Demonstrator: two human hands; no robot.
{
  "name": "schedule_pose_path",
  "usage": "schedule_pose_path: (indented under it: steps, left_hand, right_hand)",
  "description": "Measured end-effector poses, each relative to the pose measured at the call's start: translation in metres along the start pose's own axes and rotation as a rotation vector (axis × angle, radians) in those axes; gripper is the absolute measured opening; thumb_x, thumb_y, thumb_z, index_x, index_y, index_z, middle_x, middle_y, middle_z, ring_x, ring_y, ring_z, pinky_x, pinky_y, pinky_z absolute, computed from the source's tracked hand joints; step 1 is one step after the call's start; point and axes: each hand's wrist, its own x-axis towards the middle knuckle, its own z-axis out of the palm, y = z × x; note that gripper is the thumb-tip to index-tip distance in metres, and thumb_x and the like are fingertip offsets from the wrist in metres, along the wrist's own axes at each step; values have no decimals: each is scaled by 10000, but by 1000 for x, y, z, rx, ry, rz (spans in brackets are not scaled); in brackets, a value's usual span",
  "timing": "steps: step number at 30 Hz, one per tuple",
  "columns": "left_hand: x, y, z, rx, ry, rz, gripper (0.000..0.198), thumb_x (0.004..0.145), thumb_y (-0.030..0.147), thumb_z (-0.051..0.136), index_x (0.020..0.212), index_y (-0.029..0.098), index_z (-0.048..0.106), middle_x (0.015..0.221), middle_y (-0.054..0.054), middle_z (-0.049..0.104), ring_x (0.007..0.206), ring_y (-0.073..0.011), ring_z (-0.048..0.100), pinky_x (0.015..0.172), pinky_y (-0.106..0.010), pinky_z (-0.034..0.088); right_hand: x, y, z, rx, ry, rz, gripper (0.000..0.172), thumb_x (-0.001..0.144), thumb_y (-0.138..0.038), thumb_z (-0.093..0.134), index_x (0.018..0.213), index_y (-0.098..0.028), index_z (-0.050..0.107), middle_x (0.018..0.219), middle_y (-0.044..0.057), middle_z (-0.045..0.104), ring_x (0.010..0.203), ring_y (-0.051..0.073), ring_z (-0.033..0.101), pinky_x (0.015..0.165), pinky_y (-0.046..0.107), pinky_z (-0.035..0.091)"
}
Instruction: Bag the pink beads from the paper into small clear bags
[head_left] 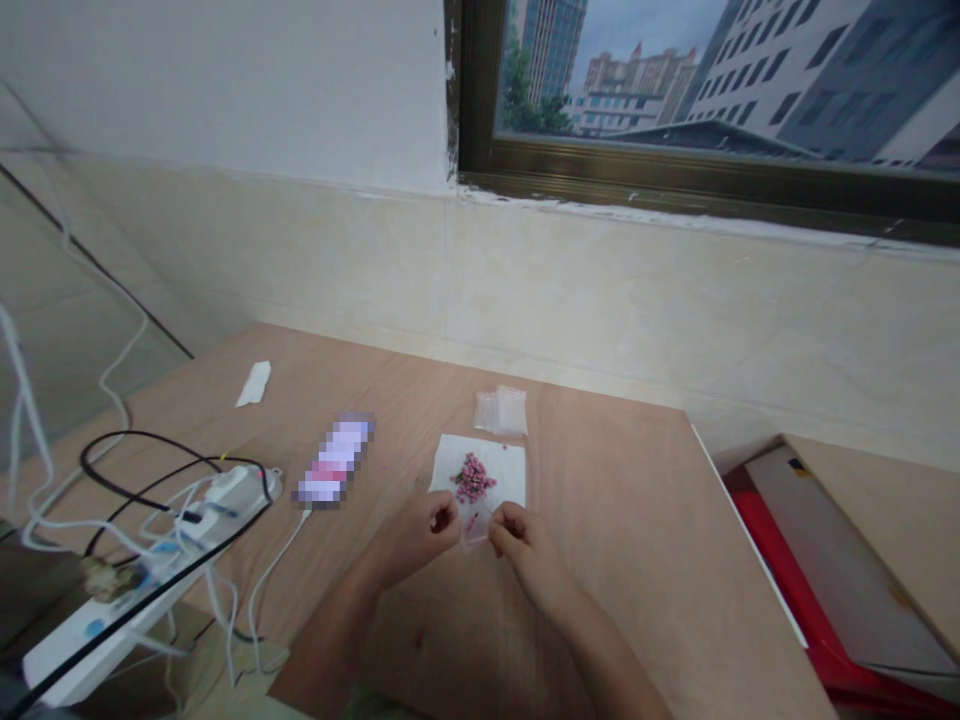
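Over the desk [637, 500], left hand [426, 528] and right hand [527, 553] curl inward. Both pinch a small clear bag [475, 533].

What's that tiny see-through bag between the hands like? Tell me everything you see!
The tiny bag looks like thin, clear plastic. It's at the near edge of the white sheet, between the left hand and right hand, whose fingers seem to pinch its sides. Something dark pink shows in or behind it. Whether its top is open is too small to tell.
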Motion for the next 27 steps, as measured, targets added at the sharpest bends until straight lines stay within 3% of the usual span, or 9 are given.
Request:
schedule_pose_path:
  steps: [4,10,14,18,21,22,25,27]
  left_hand:
    - [2,0,0,54,-125,52,152,697,254,417,577,162,436,533,66,391,508,-75,361,459,-182,269]
    - [4,-4,0,193,52,41,129,630,154,414,505,165,384,498,69,346,495,-79,347,463,-194,239]
    - [-1,7,7,207,68,52,182,692,216,416,518,166,401,496,66,358,480,-81,348,460,-202,240]
    - [-5,2,6,48,19,38,239,752,342,389,619,169,487,573,41,459,530,-99,411,494,-210,307]
    - [-7,-13,1,-130,203,-114,260,748,389,396,836,170,507,723,-1,533,629,-128,478,565,-235,376]
    - [-8,-18,0,-198,203,-146,273,743,400,407,849,171,508,740,-8,546,650,-133,492,590,-241,390]
    - [-12,-31,1,-416,43,-205,325,744,456,390,711,165,530,653,0,550,598,-121,508,598,-244,413]
    - [-13,-39,4,-538,-31,-235,350,720,487,417,659,159,520,596,12,536,547,-109,506,552,-235,417]
  right_hand:
    - [0,-5,2,-54,-14,-62,121,653,-173,397,532,-173,388,504,-46,376,511,90,358,489,204,264]
    - [-3,2,10,-158,175,8,139,650,-170,415,516,-178,377,488,-44,371,497,98,371,472,208,259]
    - [0,4,21,-26,183,-62,77,705,-215,415,722,-168,474,629,-10,487,556,113,445,515,218,324]
    - [5,6,20,83,203,-94,147,750,-260,380,724,-172,495,657,7,506,593,123,458,544,230,351]
    - [7,6,14,175,156,-92,164,744,-282,398,738,-173,521,662,8,512,604,125,452,547,233,349]
    - [7,7,13,210,115,-85,166,738,-286,408,752,-174,529,655,6,510,596,123,448,540,232,346]
    - [10,14,17,310,22,-49,158,723,-296,439,782,-178,526,604,-13,477,537,108,421,493,218,329]
    - [13,22,23,365,31,-15,163,721,-330,455,784,-184,492,574,-27,450,486,95,396,449,207,312]
